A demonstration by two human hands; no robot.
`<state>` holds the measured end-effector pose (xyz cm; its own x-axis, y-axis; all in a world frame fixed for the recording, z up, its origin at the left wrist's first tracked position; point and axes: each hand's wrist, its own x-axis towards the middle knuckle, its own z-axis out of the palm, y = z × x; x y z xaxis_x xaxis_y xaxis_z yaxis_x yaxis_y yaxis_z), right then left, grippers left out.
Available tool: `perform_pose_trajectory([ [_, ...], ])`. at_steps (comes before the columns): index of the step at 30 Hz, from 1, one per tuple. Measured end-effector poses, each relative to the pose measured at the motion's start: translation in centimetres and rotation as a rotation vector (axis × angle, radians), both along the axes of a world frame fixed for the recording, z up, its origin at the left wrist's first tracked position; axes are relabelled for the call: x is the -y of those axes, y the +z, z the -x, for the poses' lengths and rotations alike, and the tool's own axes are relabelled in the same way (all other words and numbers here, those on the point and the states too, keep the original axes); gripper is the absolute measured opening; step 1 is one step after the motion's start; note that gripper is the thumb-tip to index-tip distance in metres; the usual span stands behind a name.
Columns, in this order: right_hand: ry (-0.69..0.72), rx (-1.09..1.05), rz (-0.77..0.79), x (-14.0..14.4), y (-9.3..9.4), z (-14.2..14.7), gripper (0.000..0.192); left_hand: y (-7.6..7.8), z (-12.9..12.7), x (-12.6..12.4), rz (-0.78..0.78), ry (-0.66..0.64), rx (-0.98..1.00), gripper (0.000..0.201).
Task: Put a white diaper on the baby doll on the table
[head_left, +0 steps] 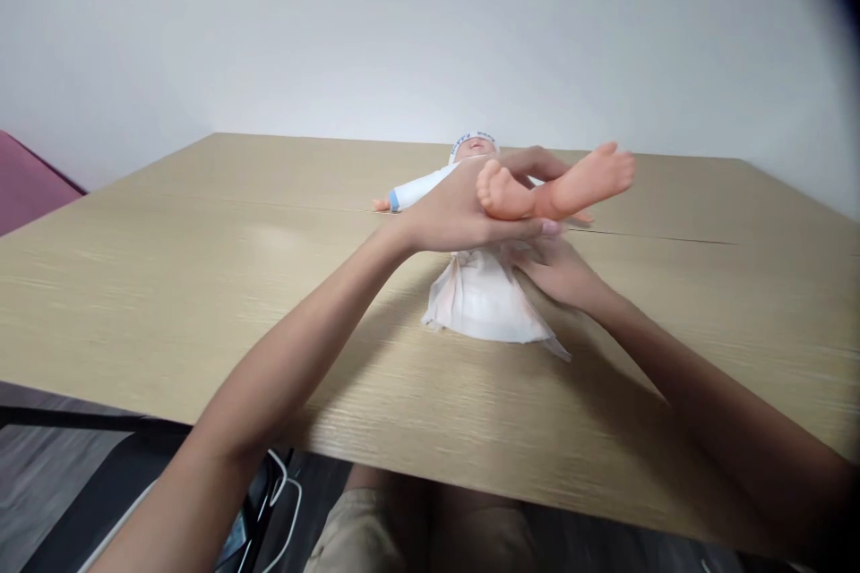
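Observation:
A baby doll (597,179) lies on its back on the table, head away from me, in a white top with blue cuffs and a cap with lettering. My left hand (450,208) is wrapped round its lower legs, holding both bare feet raised and turned to the right. Under the doll's bottom a white diaper (480,309) is spread, its near end fanned out toward me. My right hand (564,273) is low at the diaper's right side, fingers closed at its edge below the legs; the fingertips are partly hidden. The doll's body is mostly behind my left hand.
The wooden table (202,286) reaches back to a pale wall, with a seam across it. A pink surface (33,183) stands at the far left. Below the front edge are a black chair-like object (100,501), a white cable (296,510) and my knees.

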<state>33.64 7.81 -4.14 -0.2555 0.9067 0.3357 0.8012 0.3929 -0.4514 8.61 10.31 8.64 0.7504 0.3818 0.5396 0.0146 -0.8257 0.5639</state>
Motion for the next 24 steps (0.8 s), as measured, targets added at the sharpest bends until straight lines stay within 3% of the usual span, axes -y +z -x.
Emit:
perform_pose_trajectory([
  [2,-0.148,-0.134,0.061,2.8,1.1,-0.3,0.058,-0.8,0.1,0.3,0.008,-0.007,-0.031,0.043],
  [4,-0.226,-0.221,0.013,5.0,2.2,0.3,0.061,-1.7,0.1,0.7,0.012,-0.018,-0.033,0.043],
  [8,-0.084,-0.244,-0.23,6.8,3.8,2.1,0.065,-3.0,0.3,1.5,-0.018,-0.055,0.023,0.042],
  [11,0.021,-0.212,-0.256,6.8,4.1,1.6,0.063,-3.7,1.6,1.9,-0.057,-0.062,0.038,0.043],
  [14,0.163,-0.148,-0.237,6.6,3.1,-1.0,0.051,-4.8,4.5,1.8,-0.095,-0.013,-0.05,0.049],
  [18,0.358,0.068,-0.317,6.2,0.1,-5.1,0.043,-7.7,8.7,0.7,-0.151,-0.009,-0.204,0.042],
  [21,0.369,0.169,-0.307,5.9,-1.5,-6.4,0.044,-10.2,10.4,0.0,-0.146,-0.02,-0.246,0.05],
  [24,0.379,0.209,-0.246,5.8,-1.9,-6.5,0.042,-11.5,10.8,-0.1,-0.154,-0.019,-0.256,0.058],
])
